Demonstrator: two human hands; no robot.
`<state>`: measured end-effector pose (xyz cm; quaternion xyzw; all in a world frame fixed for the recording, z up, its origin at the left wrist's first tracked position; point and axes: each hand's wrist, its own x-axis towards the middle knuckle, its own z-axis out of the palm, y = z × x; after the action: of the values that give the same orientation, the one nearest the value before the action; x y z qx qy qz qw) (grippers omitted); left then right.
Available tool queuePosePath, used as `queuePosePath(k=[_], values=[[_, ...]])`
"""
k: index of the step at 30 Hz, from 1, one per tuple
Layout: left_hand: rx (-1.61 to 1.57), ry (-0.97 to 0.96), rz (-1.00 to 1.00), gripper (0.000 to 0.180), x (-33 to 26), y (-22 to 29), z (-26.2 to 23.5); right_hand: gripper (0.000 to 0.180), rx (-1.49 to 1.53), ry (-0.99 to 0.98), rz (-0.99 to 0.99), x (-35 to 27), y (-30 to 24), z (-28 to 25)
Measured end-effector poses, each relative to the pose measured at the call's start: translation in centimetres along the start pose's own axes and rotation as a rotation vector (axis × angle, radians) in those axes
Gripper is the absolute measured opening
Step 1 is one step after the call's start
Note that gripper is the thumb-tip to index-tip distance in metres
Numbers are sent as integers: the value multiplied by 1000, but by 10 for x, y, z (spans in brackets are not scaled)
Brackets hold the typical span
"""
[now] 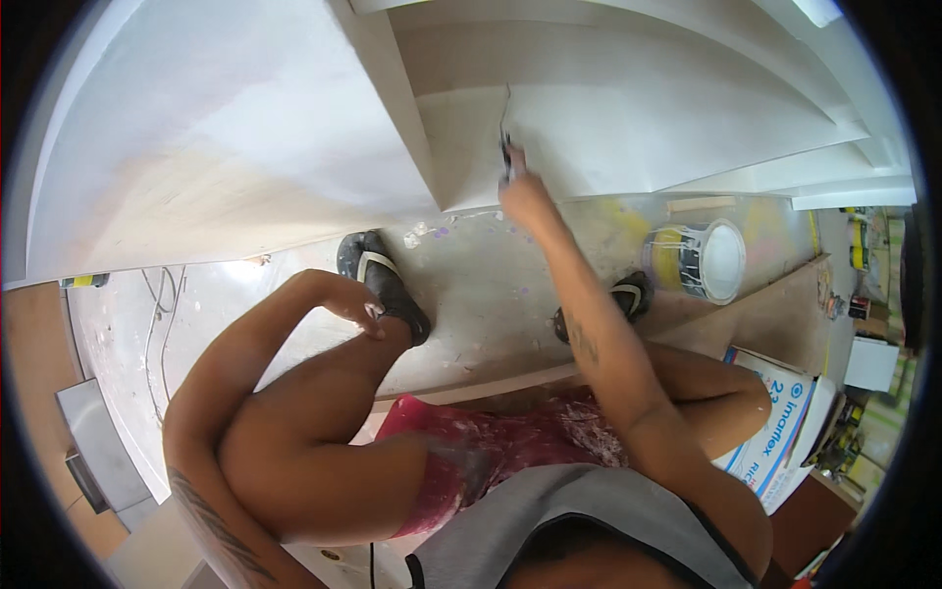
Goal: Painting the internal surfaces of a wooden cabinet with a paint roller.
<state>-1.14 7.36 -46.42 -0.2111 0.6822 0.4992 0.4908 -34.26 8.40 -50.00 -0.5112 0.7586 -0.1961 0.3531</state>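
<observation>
My right hand [527, 196], a little blurred, reaches forward into a white cabinet compartment [579, 128]. It is closed round a thin tool with a dark handle [506, 155]; a slim shaft points away from me toward the compartment's inner surface. I cannot make out the tool's exact kind. My left hand [355, 302] rests by my left shin, wrist bent, with loosely curled fingers a little apart and whitish marks on them. Nothing shows in it. A broad white panel [216, 128] stands to the left of the compartment.
A paint-streaked bucket [724, 263] lies or stands tilted on the spotted floor right of my right foot. A printed white carton [775, 422] sits beside my right knee. A pale cable [162, 309] runs along the floor at left. Assorted items crowd the far right.
</observation>
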Motion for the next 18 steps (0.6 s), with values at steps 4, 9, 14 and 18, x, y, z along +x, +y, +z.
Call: queuePosePath(k=[4,9,14,18], values=[[56,22,5,92,2,-2,0,59,-71,120,-11,137,-32,-4],[2,-2,-6,94,-2,-2,0,62,-13,33,-102,163,-35,-18],[11,-3,-10,95,-5,5,0,66,-92,-6,31,26,12,8],[-90,-53,-35,95,-9,9,-1,65,13,-52,13,-127,57,13]])
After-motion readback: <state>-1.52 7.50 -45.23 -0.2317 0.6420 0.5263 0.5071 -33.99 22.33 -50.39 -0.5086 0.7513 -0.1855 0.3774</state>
